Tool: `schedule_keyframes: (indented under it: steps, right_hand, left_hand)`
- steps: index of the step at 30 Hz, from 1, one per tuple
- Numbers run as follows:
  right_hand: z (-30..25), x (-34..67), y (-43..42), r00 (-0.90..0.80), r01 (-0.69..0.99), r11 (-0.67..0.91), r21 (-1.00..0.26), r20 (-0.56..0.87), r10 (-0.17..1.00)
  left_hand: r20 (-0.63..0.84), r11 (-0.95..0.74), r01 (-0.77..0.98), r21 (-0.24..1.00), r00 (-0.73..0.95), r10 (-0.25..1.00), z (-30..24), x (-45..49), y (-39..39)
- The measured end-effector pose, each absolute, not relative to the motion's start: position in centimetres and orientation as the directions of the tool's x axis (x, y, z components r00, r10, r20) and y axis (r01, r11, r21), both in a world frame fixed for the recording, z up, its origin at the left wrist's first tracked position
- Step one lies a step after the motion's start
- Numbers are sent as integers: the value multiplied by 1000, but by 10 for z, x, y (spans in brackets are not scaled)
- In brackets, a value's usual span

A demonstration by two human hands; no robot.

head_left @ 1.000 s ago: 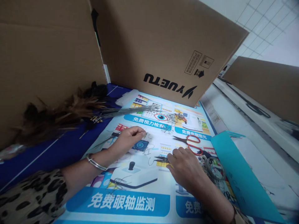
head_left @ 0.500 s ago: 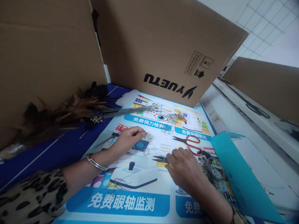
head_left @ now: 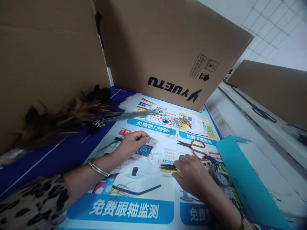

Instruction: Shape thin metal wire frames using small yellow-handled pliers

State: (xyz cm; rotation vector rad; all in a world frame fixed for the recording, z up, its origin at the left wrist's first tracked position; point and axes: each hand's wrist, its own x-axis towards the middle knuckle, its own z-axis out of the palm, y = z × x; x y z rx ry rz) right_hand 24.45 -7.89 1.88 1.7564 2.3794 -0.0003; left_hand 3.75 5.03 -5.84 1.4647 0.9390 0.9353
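My left hand is closed in a pinch at the middle of the printed sheet, on a small piece of thin wire whose loops trail from the fingertips. To its right, my right hand is wrapped round the yellow handles of a pair of pliers. Their dark jaws point left, just above the sheet; whether the jaws are parted is hard to make out. Red-handled scissors lie beyond my right hand. Past my left hand lies a bundle of thin straight wires, with small wire pieces at its right end.
Cardboard boxes wall off the back and left. Brown feathers lie at left on blue cloth. Right of my right hand are a wire coil and a turquoise box. Wire scraps lie nearer me.
My right hand has shifted slightly right and towards me with the pliers, further from my left hand. The left hand stays in place, still pinching.
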Motion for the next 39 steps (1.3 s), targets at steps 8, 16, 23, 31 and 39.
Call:
schedule_keyframes:
  steps: [8,16,23,31,39]
  right_hand:
    - [28,247,-80,-238,961,258,103,-169,956]
    - [27,246,-81,-282,947,306,99,-204,938]
    - [30,243,-82,-333,937,347,27,-226,916]
    - [21,242,-78,-299,948,314,55,-190,935]
    - [11,234,-78,-410,888,420,186,-92,907]
  left_hand:
    - [66,-95,57,994,374,925,-56,37,50]
    - [38,-65,66,996,355,934,-59,38,50]
    - [46,-74,69,995,340,939,-58,38,51]
    - [52,-76,56,995,350,935,-61,36,51]
    - [49,-74,63,995,332,942,-59,36,49]
